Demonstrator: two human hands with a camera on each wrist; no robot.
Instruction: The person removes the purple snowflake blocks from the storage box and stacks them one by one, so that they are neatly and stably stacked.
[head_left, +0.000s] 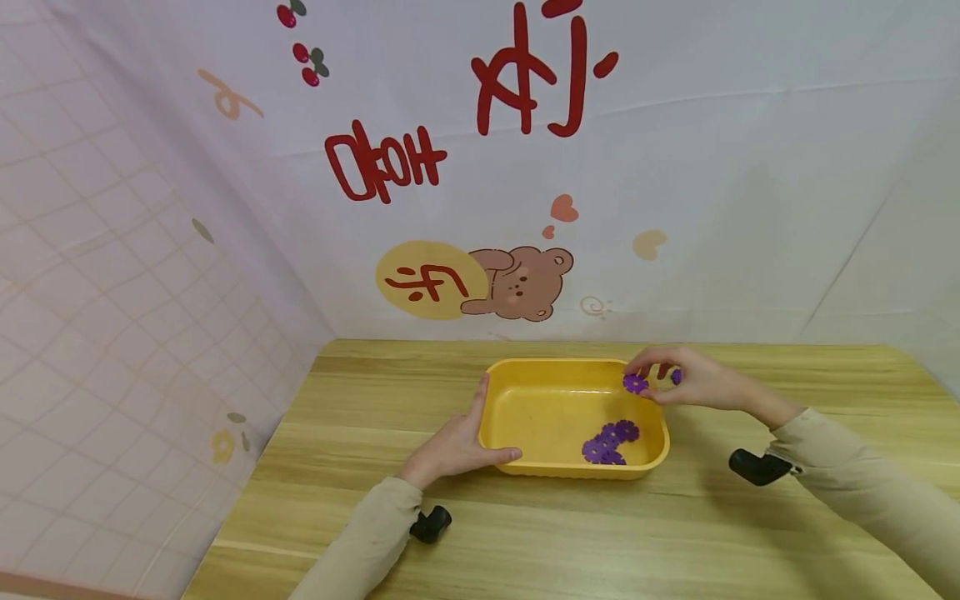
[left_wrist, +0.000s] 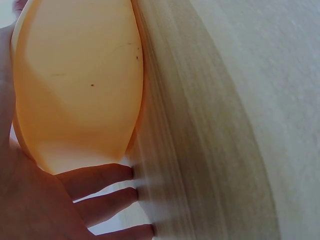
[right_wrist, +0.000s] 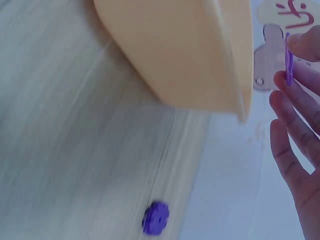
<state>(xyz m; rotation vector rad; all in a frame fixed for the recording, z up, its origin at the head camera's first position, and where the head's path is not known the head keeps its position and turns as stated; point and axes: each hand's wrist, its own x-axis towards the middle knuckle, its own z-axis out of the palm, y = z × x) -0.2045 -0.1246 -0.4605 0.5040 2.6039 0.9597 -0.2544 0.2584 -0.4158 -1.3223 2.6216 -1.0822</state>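
A yellow plastic basin [head_left: 555, 472] stands on the table, with several purple flower-shaped discs [head_left: 602, 448] lying in its front right part. My left hand [head_left: 452, 446] holds the basin's left end, the thumb over the rim and the other fingers along the outside; in the left wrist view, three fingers [left_wrist: 100, 181] extend beside the end wall. Over the basin's back right corner, my right hand [head_left: 693, 379] pinches one purple flower-shaped disc [head_left: 636, 383] between thumb and fingertips, seen edge-on in the right wrist view. Another purple piece [right_wrist: 156, 218] lies on the table, partly hidden by that hand in the head view.
The wood-grain table [head_left: 480, 533] meets a white cloth backdrop [head_left: 712, 167] printed with red characters and a bear. A grid-patterned cloth [head_left: 90, 333] hangs at the left. Black wrist mounts [head_left: 759, 467] stick out beneath both sleeves.
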